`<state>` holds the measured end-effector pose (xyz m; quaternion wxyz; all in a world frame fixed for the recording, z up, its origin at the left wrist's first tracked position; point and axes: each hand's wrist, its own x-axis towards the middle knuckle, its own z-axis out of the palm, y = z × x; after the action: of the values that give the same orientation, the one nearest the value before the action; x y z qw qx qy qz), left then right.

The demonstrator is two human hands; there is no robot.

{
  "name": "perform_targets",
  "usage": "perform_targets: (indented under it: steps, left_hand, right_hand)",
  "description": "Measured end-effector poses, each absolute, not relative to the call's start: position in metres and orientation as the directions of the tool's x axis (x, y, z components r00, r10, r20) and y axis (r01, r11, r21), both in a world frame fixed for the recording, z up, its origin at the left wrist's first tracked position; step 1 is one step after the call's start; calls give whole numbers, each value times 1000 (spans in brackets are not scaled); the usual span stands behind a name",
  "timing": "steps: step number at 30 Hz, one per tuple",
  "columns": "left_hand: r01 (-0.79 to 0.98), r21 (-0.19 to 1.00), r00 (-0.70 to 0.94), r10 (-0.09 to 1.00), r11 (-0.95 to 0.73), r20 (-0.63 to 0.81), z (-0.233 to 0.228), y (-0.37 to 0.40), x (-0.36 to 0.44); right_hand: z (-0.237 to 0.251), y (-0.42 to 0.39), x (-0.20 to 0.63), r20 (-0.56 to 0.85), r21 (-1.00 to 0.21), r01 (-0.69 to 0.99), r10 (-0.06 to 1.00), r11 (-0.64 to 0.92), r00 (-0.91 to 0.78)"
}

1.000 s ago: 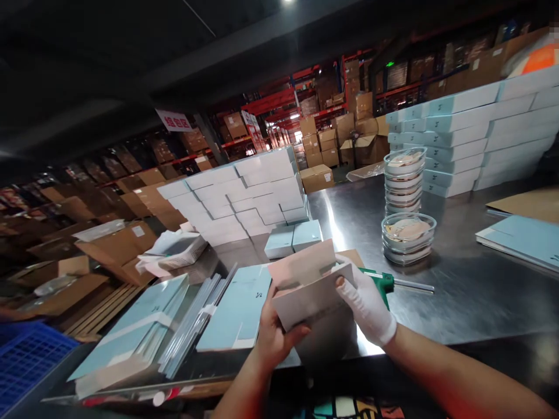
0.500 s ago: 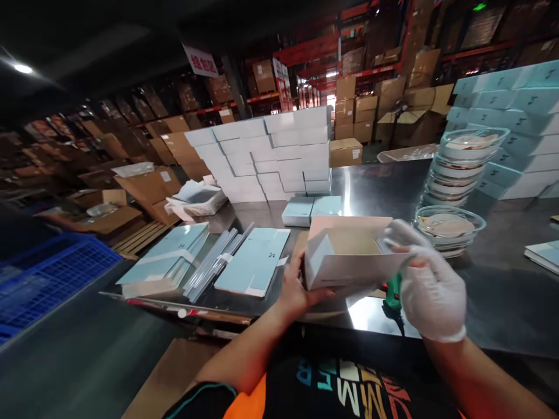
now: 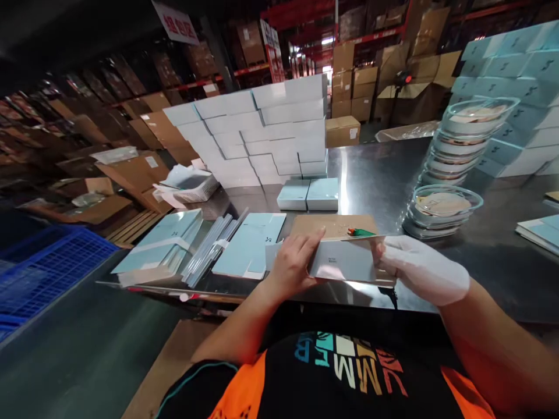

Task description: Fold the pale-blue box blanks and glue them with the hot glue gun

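Note:
A white cardboard box (image 3: 345, 262) with small print on its side is held between my two hands near the table's front edge. Its printed wall faces me, and its inside is hidden. Bare, my left hand (image 3: 290, 262) is closed on the left end, thumb over the top edge. My right hand (image 3: 414, 265), in a white glove, pinches the right end. Behind the box, a green tool with an orange tip (image 3: 361, 232) lies over a brown cardboard sheet (image 3: 334, 224); the box partly hides it.
Flat light-blue box pieces (image 3: 251, 244), clear strips (image 3: 207, 247) and a banded blue stack (image 3: 159, 238) lie left. Two small blue boxes (image 3: 308, 195) sit ahead, before a wall of white boxes (image 3: 266, 128). Clear round containers (image 3: 445, 203) stand right, near stacked blue boxes (image 3: 515, 87).
The box has tipped from showing its open inside to showing its printed side wall. My right hand's fingers moved from its upper right edge down onto the right end.

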<state>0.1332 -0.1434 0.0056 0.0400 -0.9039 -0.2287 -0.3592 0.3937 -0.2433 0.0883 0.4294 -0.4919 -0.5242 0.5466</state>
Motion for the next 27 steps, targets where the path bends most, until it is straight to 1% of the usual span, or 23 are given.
perform_targets:
  steps: [3,6,9,10,11,12,13,14,15,16,17,18,19,20,21,22,23,24,25,26,27]
  left_hand:
    - [401,74,635,335,-913,696,4,-143,133]
    - [387,84,626,329,-918,707,2,-144,132]
    - [393,86,611,330,-916,719,-1,-145,133]
    - [398,76,603,323,-914,729,-2,-146,134]
    - [404,67,593,316,-913,740,-4,-146,135]
    - [407,61,582,310,-911,752,-5,-147,136]
    - [404,64,571,306,-912,762,-6,-148,138]
    - [393,75,561,304,-916,770,-6,-148,139]
    - [374,93,554,303,-923,775,-7,-149,140]
    - [351,113,549,302,-930,780,-7,-149,141]
    - [329,131,542,301,-935,784,-7,-149,141]
    - [309,149,534,301,-939,790,-7,-149,141]
    - [291,170,522,306,-941,796,-8,-148,140]
    - [276,197,505,317,-941,803,-9,-147,140]
    - [263,233,481,336,-936,810,-11,-146,139]
    - [249,280,450,367,-927,814,-13,-145,138]
    - [235,340,412,411,-910,813,-16,-143,138]
    - [216,411,370,463,-886,805,-19,-142,138]
    - [183,488,329,521,-853,788,-23,-141,140]
    - [136,567,297,579,-813,759,-28,-140,142]
    - [78,632,283,625,-771,728,-33,-140,145]
  right_hand:
    - [86,-243,391,-190,-981,-1,964,-194,-184]
    - [76,-236,389,-214,-977,16,962,-215,-170]
    - [66,-227,387,-181,-983,53,965,-174,-188]
    - [64,-224,385,-138,-986,115,974,-118,-180]
    - [62,-222,383,-71,-972,234,987,-35,-146]
    - [62,-221,381,14,-910,412,996,51,-91]
    - [63,-221,379,107,-778,619,994,107,-36]
    - [65,-222,378,186,-590,800,982,111,1]
    - [67,-223,377,236,-403,912,972,80,19]
    - [69,-226,378,258,-277,960,966,49,25]
    - [70,-229,379,277,-217,975,961,56,7]
    - [72,-232,383,325,-214,971,945,106,-31]
    - [72,-236,387,417,-245,951,906,188,-71]
    - [71,-240,393,547,-287,918,833,275,-79]
    - [70,-244,400,686,-325,875,726,359,-44]
    - [67,-248,407,801,-355,827,597,435,30]
    - [63,-251,413,869,-382,777,480,500,119]
    - [58,-252,418,890,-413,725,413,552,192]
    - [53,-253,422,879,-457,667,414,588,238]
    - [46,-252,423,843,-520,601,477,607,248]
    - [39,-250,421,783,-600,524,577,605,230]
